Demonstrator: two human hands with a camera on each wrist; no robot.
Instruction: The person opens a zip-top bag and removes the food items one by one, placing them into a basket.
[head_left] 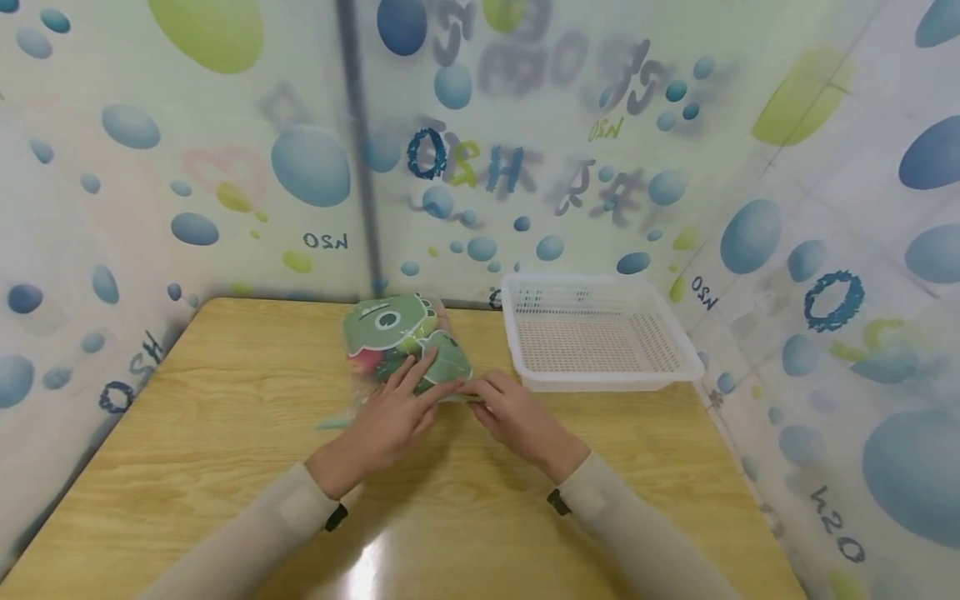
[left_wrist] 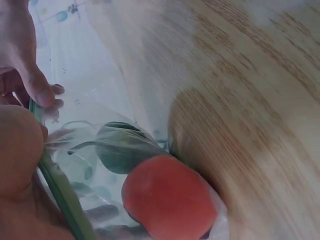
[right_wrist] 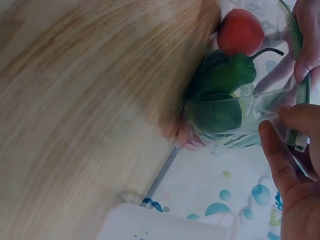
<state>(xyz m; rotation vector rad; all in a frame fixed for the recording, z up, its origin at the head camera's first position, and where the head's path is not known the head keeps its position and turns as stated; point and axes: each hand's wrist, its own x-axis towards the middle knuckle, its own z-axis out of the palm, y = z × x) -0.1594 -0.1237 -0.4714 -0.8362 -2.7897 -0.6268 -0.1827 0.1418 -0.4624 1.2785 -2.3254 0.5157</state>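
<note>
A clear zip bag (head_left: 386, 321) with a green cartoon print lies toward the back of the table. Through its plastic show a red tomato (left_wrist: 170, 200) and a dark green pepper (right_wrist: 227, 77). My left hand (head_left: 386, 421) spreads some fingers over the printed side, while its thumb presses the green zip strip (left_wrist: 62, 195) from the other side. At the strip's right end, my right hand (head_left: 517, 421) pinches the bag's edge between thumb and fingers. Both hands meet close together along the strip, which they partly hide in the head view.
A white plastic basket (head_left: 600, 379) with perforated sides stands at the back right, near the right hand. The wooden table (head_left: 247, 358) borders walls (head_left: 247, 167) patterned with bubbles on three sides. A pale teal strip (head_left: 333, 423) shows left of the left hand.
</note>
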